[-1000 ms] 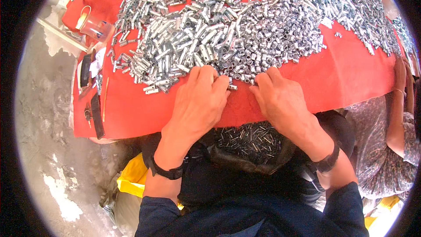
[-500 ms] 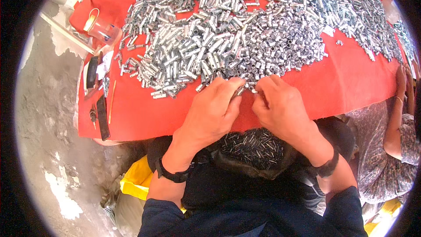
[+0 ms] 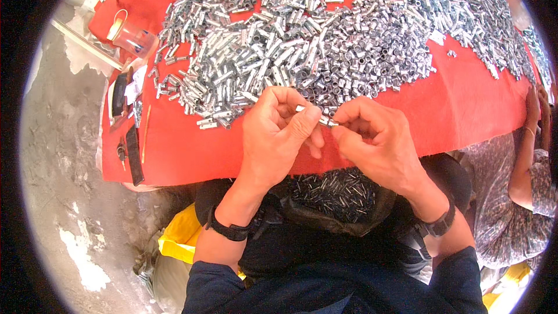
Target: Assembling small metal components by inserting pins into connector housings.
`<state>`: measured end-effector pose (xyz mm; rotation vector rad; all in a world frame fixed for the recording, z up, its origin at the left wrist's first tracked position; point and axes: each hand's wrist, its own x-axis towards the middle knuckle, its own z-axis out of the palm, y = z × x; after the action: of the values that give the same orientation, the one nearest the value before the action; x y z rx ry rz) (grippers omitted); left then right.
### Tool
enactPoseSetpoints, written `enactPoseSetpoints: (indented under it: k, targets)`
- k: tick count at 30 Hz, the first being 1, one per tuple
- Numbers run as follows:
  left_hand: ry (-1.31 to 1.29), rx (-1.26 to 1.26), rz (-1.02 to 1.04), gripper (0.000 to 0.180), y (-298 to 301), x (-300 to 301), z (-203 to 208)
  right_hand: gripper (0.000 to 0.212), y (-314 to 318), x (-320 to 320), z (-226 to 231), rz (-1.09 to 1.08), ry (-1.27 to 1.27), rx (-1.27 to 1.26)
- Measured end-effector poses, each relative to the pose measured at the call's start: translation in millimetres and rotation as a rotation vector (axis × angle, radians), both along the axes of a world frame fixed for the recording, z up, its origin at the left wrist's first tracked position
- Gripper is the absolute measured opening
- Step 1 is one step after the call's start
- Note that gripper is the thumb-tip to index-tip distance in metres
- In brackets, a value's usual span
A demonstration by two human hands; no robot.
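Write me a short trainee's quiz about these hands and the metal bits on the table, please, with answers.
1. Multiple choice: seen by the wearer, where is the clear container?
A) on the right of the metal heap
B) on the left of the metal heap
C) on the wearer's lap

2. True or false: the cloth beneath the heap is blue.

3. Fill in: the left grip pinches a small ____-coloured piece between thumb and finger.

Key:
1. B
2. False; the cloth is red
3. silver

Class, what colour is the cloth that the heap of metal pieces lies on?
The cloth is red; it shows best in the head view.
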<state>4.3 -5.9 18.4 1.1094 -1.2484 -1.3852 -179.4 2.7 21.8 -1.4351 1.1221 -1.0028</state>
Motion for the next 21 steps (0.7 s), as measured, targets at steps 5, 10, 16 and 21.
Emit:
enactPoseSetpoints:
  k: [5,10,16,21]
  targets:
    - [-0.004,-0.015,0.024,0.023,3,-3,1,0.006,1,2,-2,-0.005,-0.072,0.04]
    - [-0.125,-0.079,-0.034,0.015,3,-1,-2,0.006,1,0,0,0.003,-0.035,0.073]
    - [-0.426,-0.127,-0.114,0.012,5,1,2,0.006,0,-2,-5,-0.006,0.152,-0.226]
    - [-0.499,-0.412,-0.15,0.018,3,3,-11,0.006,1,-4,-8,0.02,0.065,-0.116]
